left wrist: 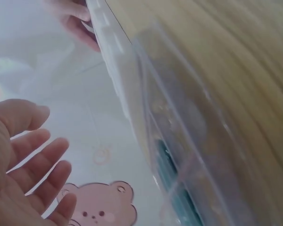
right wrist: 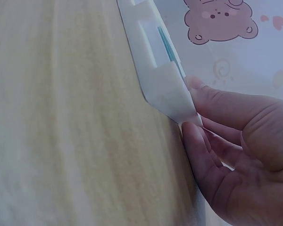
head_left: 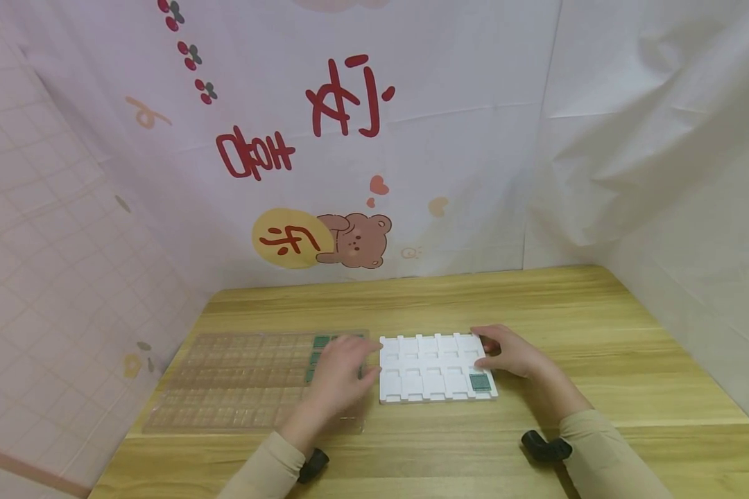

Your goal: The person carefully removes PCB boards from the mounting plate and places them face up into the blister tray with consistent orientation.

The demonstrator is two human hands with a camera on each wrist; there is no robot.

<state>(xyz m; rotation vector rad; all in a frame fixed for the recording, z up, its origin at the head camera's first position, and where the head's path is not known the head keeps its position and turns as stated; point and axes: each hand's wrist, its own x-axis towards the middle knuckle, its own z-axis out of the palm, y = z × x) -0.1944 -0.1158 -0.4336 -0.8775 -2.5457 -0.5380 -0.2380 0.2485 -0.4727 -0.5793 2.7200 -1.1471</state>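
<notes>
A white tray (head_left: 412, 367) with two rows of pockets lies on the table, one small green circuit board (head_left: 480, 382) in its near right pocket. My right hand (head_left: 508, 352) pinches the tray's right end, its thumb (right wrist: 221, 101) over the edge and the fingers at the side and beneath. Left of it lies a clear plastic tray (head_left: 243, 378) with many small compartments. Several green boards (head_left: 320, 342) sit at its right end, partly covered by my left hand (head_left: 343, 371). That hand hovers with spread, loosely bent fingers (left wrist: 42, 162), nothing between them, close to the white tray's left edge.
The wooden table (head_left: 437, 450) is bounded at the back by a white printed curtain (head_left: 462, 138) and by sheets at both sides. A black curved device (head_left: 546, 447) sits at the right wrist, another (head_left: 314, 466) at the left.
</notes>
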